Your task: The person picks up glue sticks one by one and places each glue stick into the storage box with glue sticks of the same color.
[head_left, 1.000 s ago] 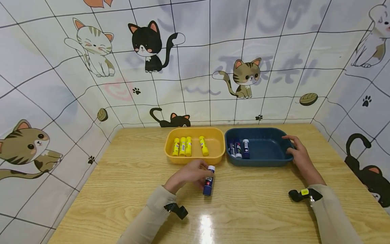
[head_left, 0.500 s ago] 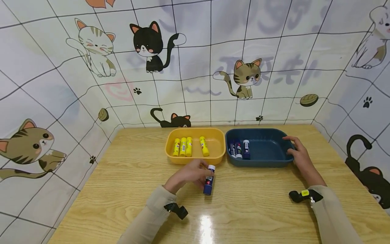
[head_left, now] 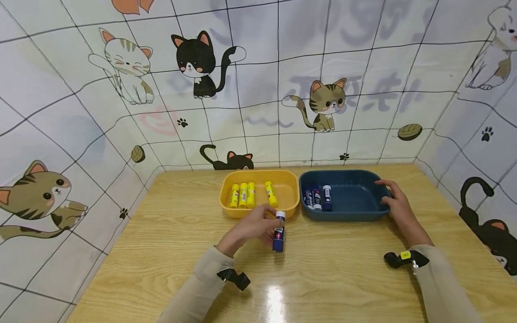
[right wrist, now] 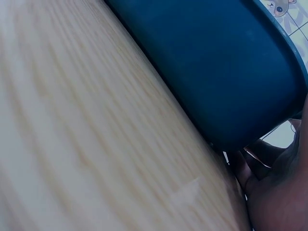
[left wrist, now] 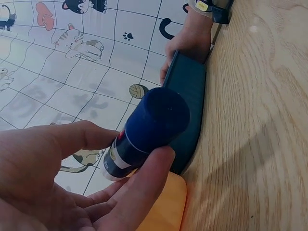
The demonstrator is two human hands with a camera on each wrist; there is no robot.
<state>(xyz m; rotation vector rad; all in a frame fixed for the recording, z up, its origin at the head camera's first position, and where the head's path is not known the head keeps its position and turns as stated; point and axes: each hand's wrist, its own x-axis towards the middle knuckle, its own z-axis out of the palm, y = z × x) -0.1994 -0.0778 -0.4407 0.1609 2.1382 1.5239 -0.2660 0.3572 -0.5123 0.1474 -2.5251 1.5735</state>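
Observation:
My left hand pinches a dark blue glue stick with a white cap between thumb and fingers. It holds the stick over the table, in front of the yellow bin. Seen in the left wrist view, the blue base of the glue stick points at the camera. My right hand grips the right end of the dark blue bin, its fingertips over the rim. In the right wrist view the blue bin fills the upper part, and the right hand shows only partly.
Several yellow glue sticks lie in the yellow bin. Blue glue sticks lie in the left part of the blue bin. Both bins stand side by side on the wooden table, near a cat-patterned backdrop.
My left hand has moved the glue stick slightly away from me and a little to the right, and it stands more upright. My right hand stays at the blue bin.

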